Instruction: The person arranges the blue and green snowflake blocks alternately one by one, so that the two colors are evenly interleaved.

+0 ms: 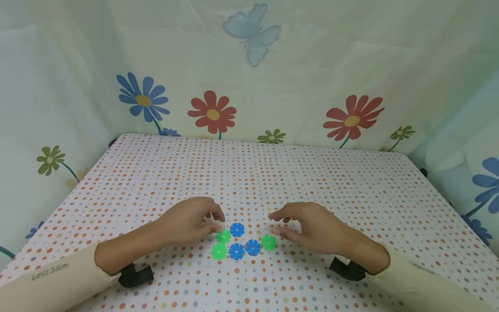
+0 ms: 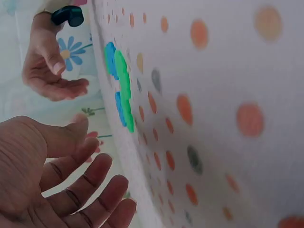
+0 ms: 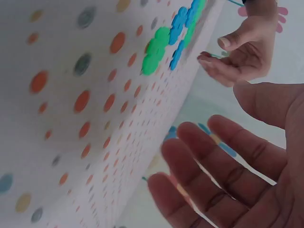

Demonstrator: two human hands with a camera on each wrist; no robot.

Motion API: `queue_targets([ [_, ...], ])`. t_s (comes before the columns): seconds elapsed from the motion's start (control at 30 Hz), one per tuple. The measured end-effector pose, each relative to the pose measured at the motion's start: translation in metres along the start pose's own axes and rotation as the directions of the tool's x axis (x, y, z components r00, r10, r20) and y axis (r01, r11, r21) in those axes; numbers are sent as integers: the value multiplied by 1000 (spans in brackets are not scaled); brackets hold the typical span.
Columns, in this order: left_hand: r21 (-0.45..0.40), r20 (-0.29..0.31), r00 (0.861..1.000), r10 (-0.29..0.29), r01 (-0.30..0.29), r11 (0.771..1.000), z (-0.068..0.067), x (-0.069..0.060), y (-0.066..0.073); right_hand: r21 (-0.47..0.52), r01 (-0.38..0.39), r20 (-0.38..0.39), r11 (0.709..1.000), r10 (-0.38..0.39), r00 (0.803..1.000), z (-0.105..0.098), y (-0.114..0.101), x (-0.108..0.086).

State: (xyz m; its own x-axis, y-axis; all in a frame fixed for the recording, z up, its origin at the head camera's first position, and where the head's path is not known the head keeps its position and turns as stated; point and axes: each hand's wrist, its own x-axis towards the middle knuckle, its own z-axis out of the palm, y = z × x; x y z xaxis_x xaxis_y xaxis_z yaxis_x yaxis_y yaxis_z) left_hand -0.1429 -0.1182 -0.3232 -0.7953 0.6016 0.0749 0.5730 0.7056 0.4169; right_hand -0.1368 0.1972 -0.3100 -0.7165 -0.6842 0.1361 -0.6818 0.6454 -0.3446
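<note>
From my post at the head view I judge the work to be at a pause or a start: nothing is held, and I make out no disc slotted into another. All six notched discs lie flat on the dotted cloth (image 1: 249, 182), between the hands, so any handling of them is left to do. Taking the middle of the cluster as my clock's centre, the top blue disc (image 1: 237, 229) sits at eleven, the upper green disc (image 1: 223, 236) at ten, the lower green disc (image 1: 219, 251) at eight, the bottom blue disc (image 1: 236, 251) at seven, the middle blue disc (image 1: 252, 247) near four and the lone green disc (image 1: 268, 242) at three. Each is round with a notched rim, faces up and has no long axis of its own; the group stretches from nine to three. I see the left hand (image 1: 191, 221) toward ten o'clock, fingers loosely bent, thumb apart and close to the upper green disc; whether it touches, I cannot tell. The right hand (image 1: 315, 227) is toward two, relaxed and spread, pinching nothing.
</note>
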Motion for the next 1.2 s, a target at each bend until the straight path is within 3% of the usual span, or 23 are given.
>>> queue_targets([
  [0.2, -82, 72, 997, -24, 30, 996, 8, 0, -3, 130, 92, -17, 987, -91, 996, 10, -8, 14],
  [0.37, -53, 111, 994, -23, 29, 998, 12, 1, -6, 272, 54, 40, 961, -67, 997, 20, -11, 25],
  [0.47, -25, 126, 992, -9, 12, 1000, 14, 5, -7, 310, 34, 40, 950, -48, 998, 27, -11, 31],
  [0.7, -4, 142, 989, 35, -34, 999, 16, 13, -8, 323, -19, 59, 946, -1, 998, 41, -11, 45],
  [0.97, -57, 164, 986, 24, -14, 998, 16, 13, -12, 305, -57, 89, 951, 31, 996, 48, -11, 61],
  [1.2, -70, 149, 989, 12, -1, 998, 15, 12, -14, 256, -72, 145, 964, 35, 989, 47, -11, 69],
])
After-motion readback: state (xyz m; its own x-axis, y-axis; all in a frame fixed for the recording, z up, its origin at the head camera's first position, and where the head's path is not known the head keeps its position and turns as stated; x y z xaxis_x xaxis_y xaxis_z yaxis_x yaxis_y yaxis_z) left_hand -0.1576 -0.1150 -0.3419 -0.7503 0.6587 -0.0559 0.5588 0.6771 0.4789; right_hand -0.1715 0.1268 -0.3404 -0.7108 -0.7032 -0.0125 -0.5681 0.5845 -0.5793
